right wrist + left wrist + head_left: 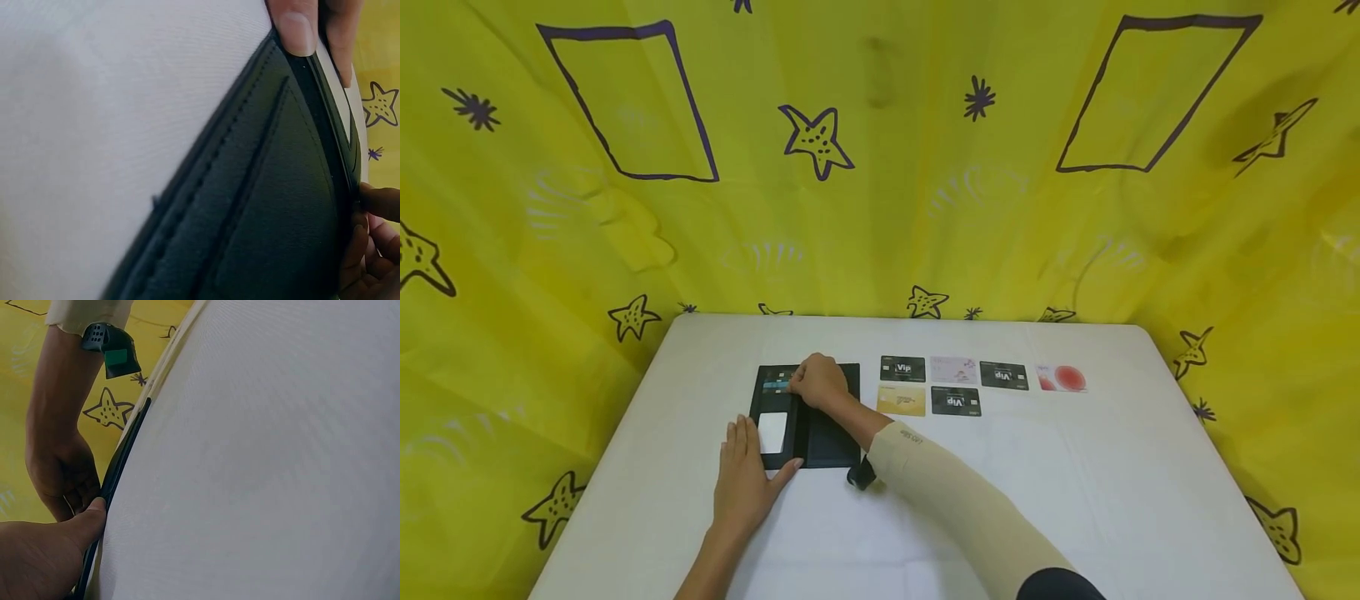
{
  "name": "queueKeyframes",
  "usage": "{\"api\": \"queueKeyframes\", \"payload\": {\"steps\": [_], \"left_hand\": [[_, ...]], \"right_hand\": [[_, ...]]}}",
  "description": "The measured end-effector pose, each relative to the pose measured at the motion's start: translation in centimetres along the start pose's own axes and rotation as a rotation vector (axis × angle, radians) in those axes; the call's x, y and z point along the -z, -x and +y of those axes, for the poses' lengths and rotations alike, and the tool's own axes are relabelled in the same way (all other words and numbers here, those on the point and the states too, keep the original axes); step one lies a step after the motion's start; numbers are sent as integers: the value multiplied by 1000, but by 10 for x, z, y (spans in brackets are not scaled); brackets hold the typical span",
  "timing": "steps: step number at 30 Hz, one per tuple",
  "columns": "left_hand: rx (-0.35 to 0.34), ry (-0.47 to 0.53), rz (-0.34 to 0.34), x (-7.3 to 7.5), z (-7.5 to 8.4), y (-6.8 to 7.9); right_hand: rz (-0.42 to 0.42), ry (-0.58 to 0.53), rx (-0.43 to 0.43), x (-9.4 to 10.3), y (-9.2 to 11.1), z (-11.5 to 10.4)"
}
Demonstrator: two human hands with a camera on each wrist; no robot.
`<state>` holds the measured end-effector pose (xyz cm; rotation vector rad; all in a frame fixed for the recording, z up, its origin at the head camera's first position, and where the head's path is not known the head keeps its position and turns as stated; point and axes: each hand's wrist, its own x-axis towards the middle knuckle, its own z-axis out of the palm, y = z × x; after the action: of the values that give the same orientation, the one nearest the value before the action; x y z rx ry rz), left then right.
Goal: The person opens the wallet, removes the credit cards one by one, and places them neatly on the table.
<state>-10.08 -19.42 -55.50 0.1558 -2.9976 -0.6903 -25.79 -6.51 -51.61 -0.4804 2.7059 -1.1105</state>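
An open black wallet (831, 442) lies flat on the table, card slots and a white panel (772, 432) on its left half. My right hand (822, 382) is over the upper slots, fingers curled, thumb and fingertips pinching the end of a teal-striped card (775, 387) there. In the right wrist view, the right hand's fingers (378, 203) bunch at the wallet's far side. My left hand (743, 479) rests along the wallet's lower left corner, fingers straight together and thumb spread onto the bottom edge. The left thumb (92, 519) presses that edge in the left wrist view.
Right of the wallet lie several cards in two rows: black Vip cards (903, 368), a pale pink one (953, 370), a gold one (901, 401) and a red-and-white one (1062, 378). A yellow patterned curtain (880, 208) hangs behind the white table (1075, 475).
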Motion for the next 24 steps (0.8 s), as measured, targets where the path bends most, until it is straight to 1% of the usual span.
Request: {"api": "queueKeyframes", "payload": {"steps": [14, 18, 21, 22, 24], "left_hand": [[-14, 2, 7, -1, 0, 0], [-15, 2, 11, -2, -1, 1], [-16, 1, 13, -3, -2, 1], [-15, -2, 13, -3, -2, 0], [-13, -6, 11, -3, -2, 0]], "right_hand": [[84, 25, 83, -8, 5, 7], [87, 49, 105, -8, 6, 7], [65, 37, 100, -6, 6, 5], [60, 27, 85, -5, 6, 4], [45, 17, 28, -5, 3, 1]]}}
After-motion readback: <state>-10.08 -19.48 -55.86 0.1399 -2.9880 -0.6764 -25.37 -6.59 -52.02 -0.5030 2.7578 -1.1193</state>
